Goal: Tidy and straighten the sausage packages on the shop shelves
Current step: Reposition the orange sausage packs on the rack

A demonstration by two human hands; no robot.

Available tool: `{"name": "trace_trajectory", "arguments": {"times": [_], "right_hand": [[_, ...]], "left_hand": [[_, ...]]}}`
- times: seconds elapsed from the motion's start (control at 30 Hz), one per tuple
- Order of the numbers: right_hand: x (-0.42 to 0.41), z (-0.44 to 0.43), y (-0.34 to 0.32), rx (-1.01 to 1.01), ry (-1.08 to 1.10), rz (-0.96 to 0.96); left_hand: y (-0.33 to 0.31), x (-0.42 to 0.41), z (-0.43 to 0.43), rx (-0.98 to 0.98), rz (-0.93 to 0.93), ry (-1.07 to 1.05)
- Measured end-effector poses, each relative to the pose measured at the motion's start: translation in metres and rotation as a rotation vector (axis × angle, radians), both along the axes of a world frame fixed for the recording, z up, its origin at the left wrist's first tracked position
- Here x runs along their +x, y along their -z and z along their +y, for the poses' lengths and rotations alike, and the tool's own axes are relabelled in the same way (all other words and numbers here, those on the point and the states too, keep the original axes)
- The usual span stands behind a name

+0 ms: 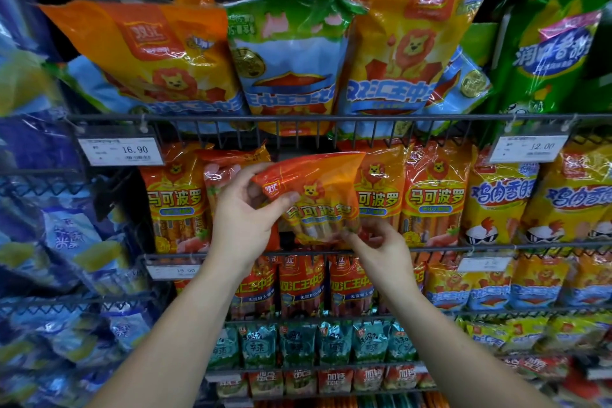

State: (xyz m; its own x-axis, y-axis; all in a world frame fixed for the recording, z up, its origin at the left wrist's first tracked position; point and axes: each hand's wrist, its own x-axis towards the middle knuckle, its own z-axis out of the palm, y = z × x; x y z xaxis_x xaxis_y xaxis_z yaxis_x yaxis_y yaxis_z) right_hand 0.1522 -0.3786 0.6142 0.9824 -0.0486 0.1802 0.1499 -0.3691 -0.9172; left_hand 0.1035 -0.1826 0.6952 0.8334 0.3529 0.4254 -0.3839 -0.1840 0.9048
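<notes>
An orange sausage package with a lion picture (323,199) is held tilted in front of the second wire shelf. My left hand (246,212) grips its upper left corner, thumb on the front. My right hand (377,242) pinches its bottom edge from below. Upright packages of the same kind stand on both sides: one at the left (175,199), two at the right (433,195). Another orange package (231,169) leans behind my left hand, partly hidden.
The wire shelf rail (331,117) above carries large orange and blue bags (291,66) and price tags (121,150). Yellow chicken sausage packs (500,195) stand at the right. Red packs (303,281) and teal packs (331,344) fill the lower shelves. Blue bags (66,242) crowd the left.
</notes>
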Motion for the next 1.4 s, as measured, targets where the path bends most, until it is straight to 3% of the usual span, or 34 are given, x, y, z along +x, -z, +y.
{"name": "trace_trajectory", "arguments": {"times": [0.33,0.53,0.73,0.93,1.1,1.27,1.4], "right_hand": [[0.014,0.013,0.011,-0.272,-0.005,-0.082],[0.014,0.022,0.01,-0.476,-0.024,-0.073],[0.018,0.025,0.012,-0.657,-0.021,-0.089],[0.026,0.021,0.012,-0.713,0.027,-0.073],[0.031,0.02,0.015,-0.739,0.033,-0.061],[0.034,0.022,0.017,-0.755,0.034,-0.077],[0.03,0.024,0.014,-0.827,0.052,-0.1]], "left_hand": [[0.019,0.03,0.017,-0.014,0.154,-0.08],[0.019,0.048,0.017,0.074,0.186,-0.124],[0.017,0.059,0.016,0.499,0.183,-0.284],[0.012,0.078,0.014,0.815,0.246,-0.336],[0.015,0.084,0.016,0.932,0.287,-0.395],[0.018,0.082,0.016,0.949,0.267,-0.427],[0.032,0.071,0.02,0.806,0.181,-0.307]]}}
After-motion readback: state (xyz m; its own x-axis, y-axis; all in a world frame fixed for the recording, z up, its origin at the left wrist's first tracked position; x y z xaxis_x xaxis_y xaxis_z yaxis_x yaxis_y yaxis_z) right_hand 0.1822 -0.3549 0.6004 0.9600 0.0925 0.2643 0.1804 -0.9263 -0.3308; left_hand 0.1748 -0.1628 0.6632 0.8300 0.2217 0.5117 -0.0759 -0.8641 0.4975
